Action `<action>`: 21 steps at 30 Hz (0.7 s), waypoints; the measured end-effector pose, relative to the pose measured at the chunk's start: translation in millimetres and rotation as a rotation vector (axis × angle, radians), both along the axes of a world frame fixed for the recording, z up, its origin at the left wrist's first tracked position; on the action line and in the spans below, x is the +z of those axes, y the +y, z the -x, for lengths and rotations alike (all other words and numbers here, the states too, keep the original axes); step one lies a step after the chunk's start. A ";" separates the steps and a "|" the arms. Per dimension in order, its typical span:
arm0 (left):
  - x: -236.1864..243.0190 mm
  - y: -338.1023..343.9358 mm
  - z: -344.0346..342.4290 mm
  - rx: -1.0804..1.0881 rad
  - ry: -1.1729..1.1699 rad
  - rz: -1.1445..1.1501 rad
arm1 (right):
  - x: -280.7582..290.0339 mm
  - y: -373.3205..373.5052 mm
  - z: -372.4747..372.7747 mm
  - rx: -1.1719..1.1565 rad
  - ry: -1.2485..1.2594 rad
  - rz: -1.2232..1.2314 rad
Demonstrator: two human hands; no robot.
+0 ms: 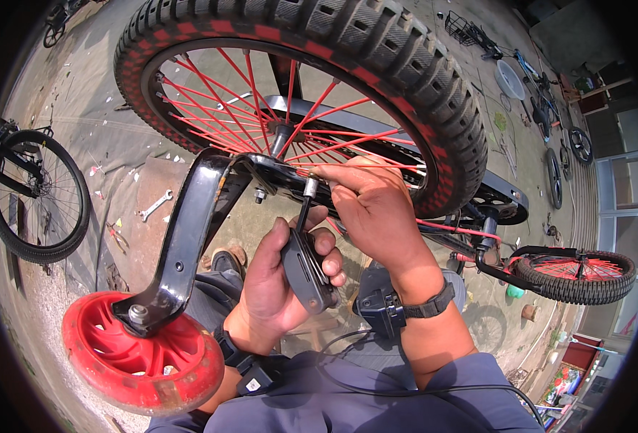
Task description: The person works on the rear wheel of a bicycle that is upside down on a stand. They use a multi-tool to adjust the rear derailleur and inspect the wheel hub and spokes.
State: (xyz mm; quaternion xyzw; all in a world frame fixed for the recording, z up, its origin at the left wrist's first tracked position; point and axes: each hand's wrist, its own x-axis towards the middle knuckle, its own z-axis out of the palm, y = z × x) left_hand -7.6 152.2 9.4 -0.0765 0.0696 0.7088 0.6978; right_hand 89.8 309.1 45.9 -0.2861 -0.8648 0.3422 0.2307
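My left hand [286,270] is wrapped round a black folding hex key set [307,273], with one key swung out and pointing up. At that key's tip sits a small silver cylindrical piece [311,187]. My right hand [376,206] pinches the top of this piece between thumb and fingertip, close beside the spokes. Above both hands is a bicycle wheel [470,133] with red spokes and a knobbly black-and-red tyre. A black metal bracket [181,245] runs from near its hub down to a red training wheel [142,353] at the lower left.
A wrench [156,205] and pliers [118,237] lie on the ground to the left. Another bicycle's wheel [38,196] stands at the far left. The bike's other wheel [575,276] is at the right. Bicycle parts and a pale basin [509,79] are farther off.
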 end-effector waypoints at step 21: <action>28.1 -7.5 9.6 -0.108 1.004 0.305 | 1.4 -2.5 -0.3 -0.018 0.005 0.002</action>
